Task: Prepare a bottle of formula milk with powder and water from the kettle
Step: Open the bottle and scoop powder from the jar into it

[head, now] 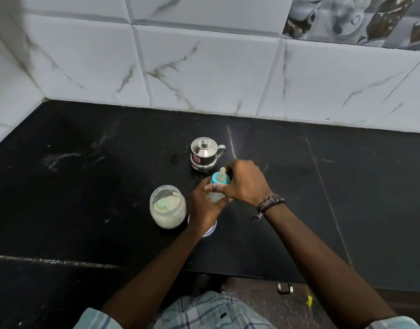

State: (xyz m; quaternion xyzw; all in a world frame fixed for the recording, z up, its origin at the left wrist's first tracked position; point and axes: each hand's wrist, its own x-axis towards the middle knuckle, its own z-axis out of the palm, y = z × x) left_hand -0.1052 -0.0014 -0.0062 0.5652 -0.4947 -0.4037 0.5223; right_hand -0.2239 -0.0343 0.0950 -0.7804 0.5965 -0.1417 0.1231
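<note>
Baby bottle [216, 194] held above the black table [346, 186], between the steel kettle [204, 155] and the open powder jar [167, 206]. The left hand [205, 207] wraps the bottle's clear body; the right hand [243, 181] curls its fingers round the blue teat collar [219, 181], with the teat in place. Contents look pale, though the hands hide most of the bottle. Filling thus appears done; tightening or shaking probably remains. A white lid [210, 230] lies partly hidden under the left wrist.
</note>
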